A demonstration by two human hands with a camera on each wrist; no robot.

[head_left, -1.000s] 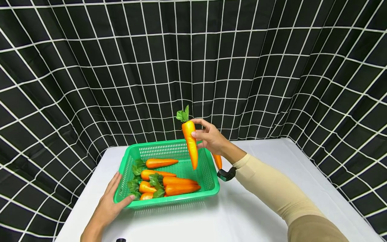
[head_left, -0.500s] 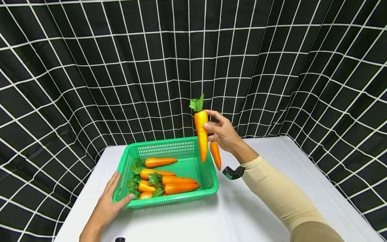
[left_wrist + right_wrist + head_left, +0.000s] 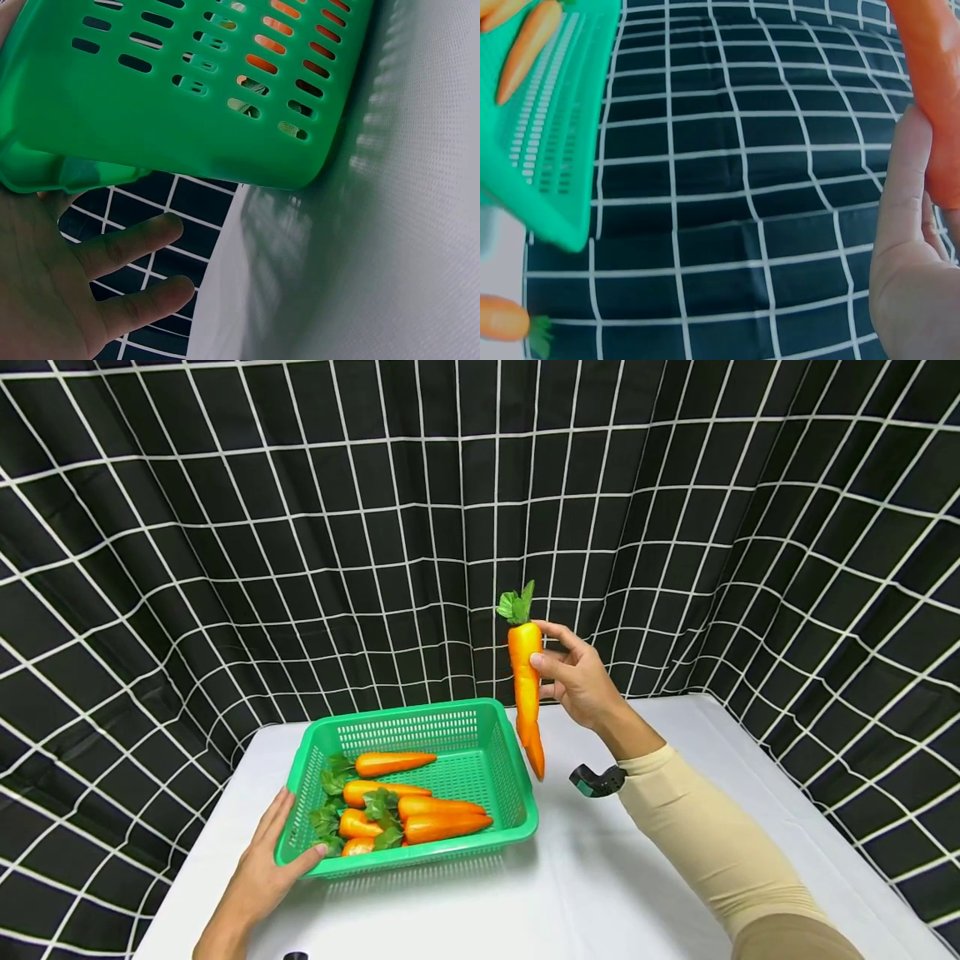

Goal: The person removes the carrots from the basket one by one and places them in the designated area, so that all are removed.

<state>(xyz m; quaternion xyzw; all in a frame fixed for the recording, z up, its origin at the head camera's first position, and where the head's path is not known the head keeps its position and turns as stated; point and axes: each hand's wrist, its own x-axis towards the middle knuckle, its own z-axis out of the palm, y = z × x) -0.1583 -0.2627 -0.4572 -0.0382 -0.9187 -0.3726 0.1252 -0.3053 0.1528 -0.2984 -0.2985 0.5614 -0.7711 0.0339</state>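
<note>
My right hand (image 3: 577,681) pinches an orange carrot (image 3: 525,672) with green leaves, thumb in front and fingers behind. The carrot hangs nearly upright, tip down, above the table at the basket's right. Behind its tip a second carrot (image 3: 537,762) lies on the table, partly hidden; its leafy end shows in the right wrist view. My left hand (image 3: 262,868) rests at the left front corner of a green plastic basket (image 3: 468,768), thumb at the front rim. In the left wrist view, straight, spread fingers (image 3: 142,311) show beside the basket wall.
Several carrots (image 3: 450,827) with leaves lie in the basket, mostly in its left and front parts. A white cloth covers the table (image 3: 637,860). Black curtains (image 3: 360,568) with a white grid stand behind and at both sides. A black device (image 3: 597,781) sits at my right wrist.
My right hand has carried the carrot up and right, from over the basket to beyond its right rim. The left hand stays at the basket corner.
</note>
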